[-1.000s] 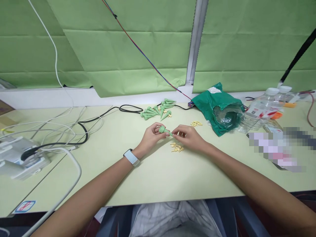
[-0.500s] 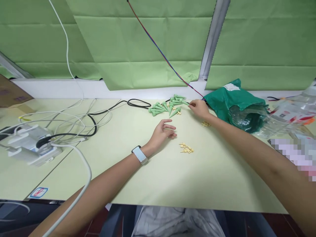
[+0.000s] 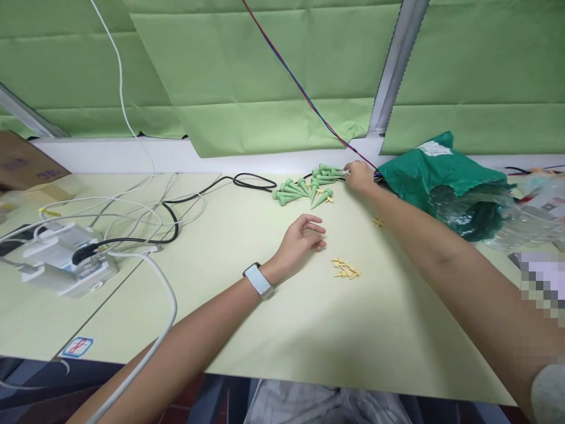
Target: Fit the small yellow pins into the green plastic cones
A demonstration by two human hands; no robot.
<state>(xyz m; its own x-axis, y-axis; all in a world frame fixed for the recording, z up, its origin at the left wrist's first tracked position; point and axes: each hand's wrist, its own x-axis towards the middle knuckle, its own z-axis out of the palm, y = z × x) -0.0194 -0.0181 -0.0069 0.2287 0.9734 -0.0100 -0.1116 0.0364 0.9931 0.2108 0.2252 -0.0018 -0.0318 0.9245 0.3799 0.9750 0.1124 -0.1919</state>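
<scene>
A second ago both hands held one green cone; now the right hand (image 3: pixel 359 176) is at the far heap of green, smooth plastic cones with fat round tops and pointy ends (image 3: pixel 314 187), so that cone seems to be back with the others, though I can't tell if its fingers are pinching one. The left hand (image 3: pixel 301 239) holds nothing, its fingers bent and a bit apart, near some thin yellow plastic pegs (image 3: pixel 346 269) on the smooth, pale green table (image 3: pixel 247 235).

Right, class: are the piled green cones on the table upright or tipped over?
Tipped over: the green cones lie sideways, their tapered bodies stretched along the table.
</scene>
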